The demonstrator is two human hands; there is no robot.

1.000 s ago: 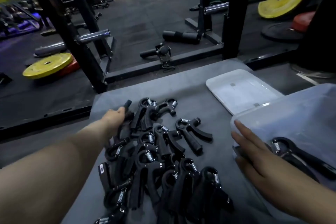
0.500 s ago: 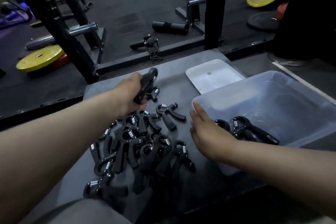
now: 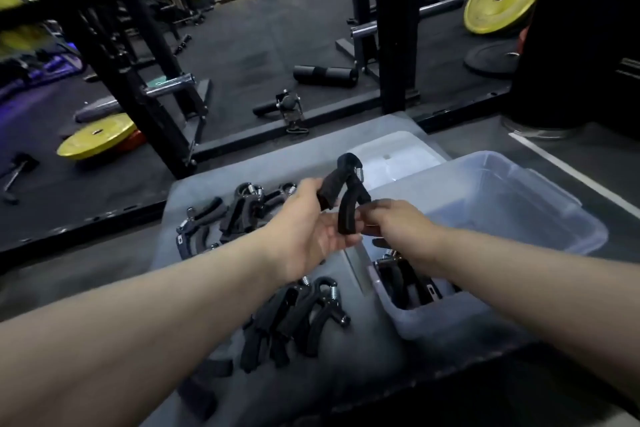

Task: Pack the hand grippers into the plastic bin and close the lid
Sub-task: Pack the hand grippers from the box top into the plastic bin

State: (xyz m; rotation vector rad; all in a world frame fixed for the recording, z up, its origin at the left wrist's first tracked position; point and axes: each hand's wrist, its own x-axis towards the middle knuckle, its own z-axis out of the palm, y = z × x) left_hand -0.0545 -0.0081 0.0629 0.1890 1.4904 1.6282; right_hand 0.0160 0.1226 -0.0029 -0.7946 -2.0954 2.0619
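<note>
The translucent rectangular plastic bin [image 3: 519, 184] stands open on the grey padded tabletop [image 3: 363, 360]. A few black grippers [image 3: 405, 282] lie in its near corner, its flat white lid [image 3: 391, 163] sits just behind its far left corner, and the heap of black spring-loaded hand grippers [image 3: 301, 315] is spread to its left. One black hand gripper [image 3: 346, 191], over the heap a moment ago, is now raised above the bin's left rim; the left hand [image 3: 308, 236] clasps one handle while the right hand [image 3: 398, 225], lifted off the rim, curls its fingers round the other. This looks like a hand-over before the drop, with most of the packing and the lid still to do.
</note>
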